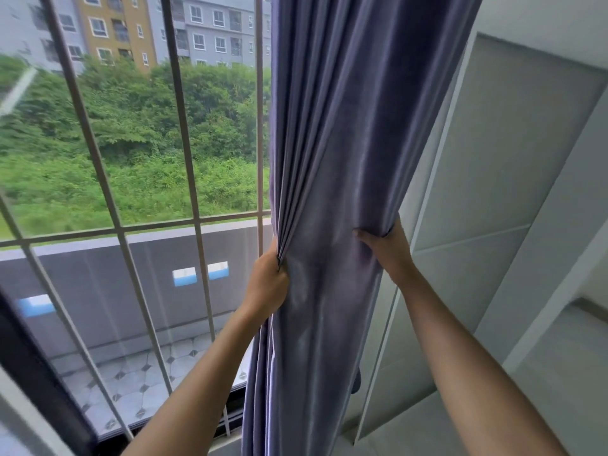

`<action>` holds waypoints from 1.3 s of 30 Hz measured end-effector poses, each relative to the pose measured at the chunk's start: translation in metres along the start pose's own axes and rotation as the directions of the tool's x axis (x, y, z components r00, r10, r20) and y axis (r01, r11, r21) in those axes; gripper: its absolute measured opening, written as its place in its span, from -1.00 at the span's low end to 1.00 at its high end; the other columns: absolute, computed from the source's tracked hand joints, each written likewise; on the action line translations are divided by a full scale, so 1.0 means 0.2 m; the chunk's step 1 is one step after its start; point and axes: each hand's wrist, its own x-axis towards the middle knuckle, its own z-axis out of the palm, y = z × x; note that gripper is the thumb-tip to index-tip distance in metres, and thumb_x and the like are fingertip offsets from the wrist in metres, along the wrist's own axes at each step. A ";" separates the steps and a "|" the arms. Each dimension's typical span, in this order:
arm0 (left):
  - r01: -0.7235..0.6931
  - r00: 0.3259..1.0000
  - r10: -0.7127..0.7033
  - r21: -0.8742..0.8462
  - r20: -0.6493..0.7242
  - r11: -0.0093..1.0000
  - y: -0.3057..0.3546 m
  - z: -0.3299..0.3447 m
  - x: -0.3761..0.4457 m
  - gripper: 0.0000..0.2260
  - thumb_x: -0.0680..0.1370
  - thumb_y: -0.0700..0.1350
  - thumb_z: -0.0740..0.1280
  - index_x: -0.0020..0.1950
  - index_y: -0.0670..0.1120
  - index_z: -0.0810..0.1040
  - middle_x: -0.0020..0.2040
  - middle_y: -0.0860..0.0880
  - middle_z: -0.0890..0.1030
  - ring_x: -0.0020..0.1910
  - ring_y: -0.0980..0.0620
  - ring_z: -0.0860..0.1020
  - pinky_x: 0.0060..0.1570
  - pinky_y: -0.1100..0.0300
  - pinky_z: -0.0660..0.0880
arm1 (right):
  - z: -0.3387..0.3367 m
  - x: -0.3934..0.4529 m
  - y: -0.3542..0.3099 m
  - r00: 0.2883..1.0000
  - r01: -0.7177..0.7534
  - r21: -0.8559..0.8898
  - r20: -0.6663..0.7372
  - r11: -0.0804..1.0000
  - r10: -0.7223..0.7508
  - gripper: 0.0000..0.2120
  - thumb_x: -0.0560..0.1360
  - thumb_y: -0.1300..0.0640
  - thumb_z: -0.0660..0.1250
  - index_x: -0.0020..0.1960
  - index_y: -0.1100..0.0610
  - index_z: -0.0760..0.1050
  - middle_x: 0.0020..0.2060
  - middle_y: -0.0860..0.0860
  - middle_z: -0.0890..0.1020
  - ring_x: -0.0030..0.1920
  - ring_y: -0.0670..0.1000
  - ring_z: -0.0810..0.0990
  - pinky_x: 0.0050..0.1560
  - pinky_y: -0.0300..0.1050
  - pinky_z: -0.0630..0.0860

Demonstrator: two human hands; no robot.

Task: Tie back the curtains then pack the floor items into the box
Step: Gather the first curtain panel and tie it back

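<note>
A purple-grey curtain [348, 143] hangs gathered in folds at the right edge of the window. My left hand [267, 284] grips its bunched left edge, fingers curled into the pleats. My right hand [386, 248] holds the curtain's right side, thumb in front and fingers hidden behind the cloth. Both arms reach up from the bottom of the view. No tie-back, box or floor items are in sight.
A barred window [138, 192] fills the left, with a tiled balcony [138, 383] and grey parapet beyond. White panelled wall [493, 192] stands to the right of the curtain. A dark window frame [36, 366] runs along the lower left.
</note>
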 end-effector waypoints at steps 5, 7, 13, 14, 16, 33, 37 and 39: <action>0.008 1.000 -0.007 0.009 -0.001 1.000 -0.01 0.01 -0.01 -0.59 0.50 -0.45 0.08 0.29 -0.20 0.45 0.00 0.03 0.51 -0.03 0.04 0.44 -0.22 0.32 0.27 | 0.16 -0.10 0.00 0.997 0.045 0.010 0.067 0.999 -0.045 -0.33 0.38 0.08 0.37 0.45 -0.01 0.25 0.25 -0.04 0.54 0.21 0.03 0.54 0.26 0.00 0.45; 0.002 1.000 -0.002 -0.007 0.005 1.000 -0.01 0.01 -0.02 -0.57 0.49 -0.45 0.09 0.29 -0.18 0.46 0.01 0.04 0.52 -0.03 0.05 0.45 -0.18 0.31 0.29 | 0.22 -0.13 0.01 0.996 0.026 -0.032 0.091 0.999 -0.022 -0.35 0.39 0.11 0.29 0.46 -0.06 0.23 0.21 -0.09 0.55 0.16 -0.02 0.54 0.30 0.03 0.41; -0.008 1.000 0.008 -0.006 0.019 1.000 -0.01 0.00 -0.02 -0.55 0.49 -0.46 0.07 0.31 -0.18 0.44 0.03 0.02 0.53 0.00 0.06 0.46 -0.16 0.35 0.31 | 0.35 -0.30 0.04 0.976 0.081 -0.084 0.210 0.993 -0.062 -0.50 0.55 0.20 0.22 0.46 0.00 0.25 0.17 -0.17 0.48 0.22 -0.10 0.48 -0.05 -0.66 0.23; -0.009 1.000 0.009 -0.013 0.019 1.000 0.00 0.00 -0.02 -0.56 0.48 -0.46 0.07 0.29 -0.18 0.45 0.01 0.03 0.53 -0.01 0.05 0.47 -0.17 0.35 0.31 | 0.37 -0.34 0.05 0.971 0.086 -0.080 0.231 0.993 -0.066 -0.50 0.56 0.18 0.22 0.47 0.00 0.25 0.17 -0.19 0.47 0.20 -0.13 0.47 -0.01 -0.59 0.26; -0.011 1.000 0.011 -0.030 0.022 1.000 0.00 0.00 -0.03 -0.58 0.49 -0.44 0.08 0.27 -0.17 0.46 0.00 0.04 0.54 -0.03 0.05 0.48 -0.19 0.35 0.34 | 0.40 -0.42 0.07 0.960 0.080 -0.074 0.274 0.994 -0.057 -0.45 0.55 0.19 0.21 0.50 -0.01 0.19 0.17 -0.20 0.47 0.14 -0.19 0.45 -0.03 -0.60 0.29; -0.015 0.999 0.016 -0.045 0.032 0.999 -0.03 0.02 0.00 -0.60 0.54 -0.40 0.08 0.32 -0.13 0.42 0.06 0.02 0.55 0.03 0.02 0.50 -0.08 0.29 0.36 | 0.46 -0.73 0.12 0.853 0.025 -0.061 0.521 0.998 0.011 -0.15 0.39 0.33 0.25 0.47 -0.26 -0.03 0.05 -0.19 0.53 -0.19 -0.31 0.51 -0.14 -0.38 0.47; -0.005 0.999 0.007 -0.055 0.042 0.998 -0.04 0.04 0.01 -0.59 0.57 -0.37 0.08 0.38 -0.13 0.39 0.15 -0.08 0.58 0.08 -0.03 0.52 0.00 0.21 0.42 | 0.53 -0.79 0.13 0.883 0.132 0.001 0.453 0.991 -0.118 -0.16 0.39 0.15 0.44 0.43 -0.29 0.01 0.35 -0.24 0.35 0.30 -0.35 0.35 0.31 -0.43 0.27; 0.000 0.998 0.004 -0.054 0.059 0.999 -0.02 0.06 -0.01 -0.56 0.56 -0.39 0.06 0.43 -0.17 0.33 0.25 -0.12 0.53 0.17 -0.06 0.48 0.11 0.22 0.40 | 0.58 -0.80 0.14 0.893 0.146 -0.017 0.433 0.989 -0.124 -0.16 0.38 0.01 0.48 0.43 -0.32 0.01 0.36 -0.20 0.36 0.33 -0.23 0.39 0.34 -0.27 0.34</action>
